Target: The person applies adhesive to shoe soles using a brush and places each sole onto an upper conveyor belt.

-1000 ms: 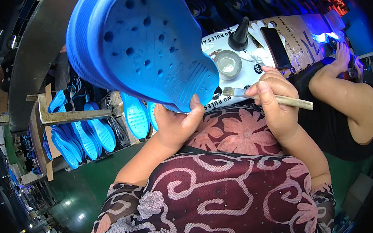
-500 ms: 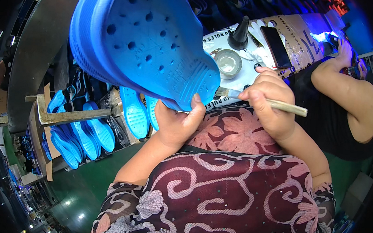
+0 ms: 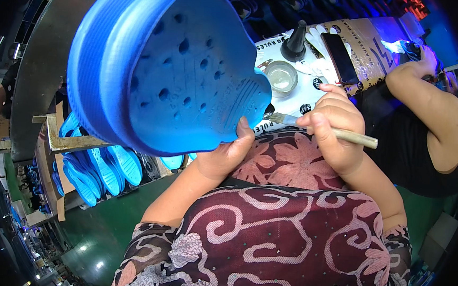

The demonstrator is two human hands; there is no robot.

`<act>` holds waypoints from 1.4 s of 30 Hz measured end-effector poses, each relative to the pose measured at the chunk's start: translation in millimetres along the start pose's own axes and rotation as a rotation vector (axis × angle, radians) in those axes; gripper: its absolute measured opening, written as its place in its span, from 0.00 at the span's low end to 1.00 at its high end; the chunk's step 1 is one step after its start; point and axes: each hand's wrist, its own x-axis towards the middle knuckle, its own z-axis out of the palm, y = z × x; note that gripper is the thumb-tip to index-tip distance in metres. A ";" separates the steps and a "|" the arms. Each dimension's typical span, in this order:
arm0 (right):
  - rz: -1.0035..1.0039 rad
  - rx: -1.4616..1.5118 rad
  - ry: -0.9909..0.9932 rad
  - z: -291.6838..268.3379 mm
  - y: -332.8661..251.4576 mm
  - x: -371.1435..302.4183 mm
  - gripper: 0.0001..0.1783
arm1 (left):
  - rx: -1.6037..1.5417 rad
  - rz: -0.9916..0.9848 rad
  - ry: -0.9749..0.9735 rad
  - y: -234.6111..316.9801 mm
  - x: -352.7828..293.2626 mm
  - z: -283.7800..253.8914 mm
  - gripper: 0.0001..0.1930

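Note:
A large blue shoe sole (image 3: 190, 87), with holes and ridges on its hollow face, is held up tilted by my left hand (image 3: 225, 156). The thumb presses on the narrow end and the other fingers are hidden behind it. In my right hand (image 3: 336, 124) a paintbrush (image 3: 355, 138) is pinched by its pale wooden handle. Its bristles point at the narrow end of the sole, by the edge; whether they touch it I cannot tell. Just beyond my right hand stands a small round cup (image 3: 281, 78) of pale liquid.
Behind the cup are a dark cone-shaped bottle (image 3: 294, 41), a white glove (image 3: 318, 43) and a phone (image 3: 340, 58) on a covered table. More blue soles (image 3: 102, 166) rest on a rack at left, beside a metal bar (image 3: 80, 143). A person (image 3: 428, 101) sits at right.
My left hand has tipped the sole, bringing its wide end closer and lower left, over the soles behind. The brush has drawn slightly off the sole's edge, its bristles now showing.

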 end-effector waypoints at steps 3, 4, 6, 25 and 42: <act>0.055 0.088 0.086 0.3 0.6 -2.0 0.10 | -0.017 -0.006 0.004 1.1 -1.8 1.0 0.11; 0.044 0.103 0.084 1.7 0.3 -0.7 0.10 | -0.042 -0.018 0.008 1.7 -1.4 1.8 0.11; 0.015 0.077 0.067 5.8 -1.6 0.5 0.12 | -0.004 0.006 -0.017 1.0 0.5 1.3 0.11; 0.454 0.465 0.511 -42.2 28.1 -44.8 0.19 | -0.510 -0.701 -0.389 87.0 88.2 -28.4 0.32; 0.707 0.531 0.697 -116.3 90.4 -101.3 0.21 | -1.398 -0.645 -0.649 205.8 357.5 376.1 0.30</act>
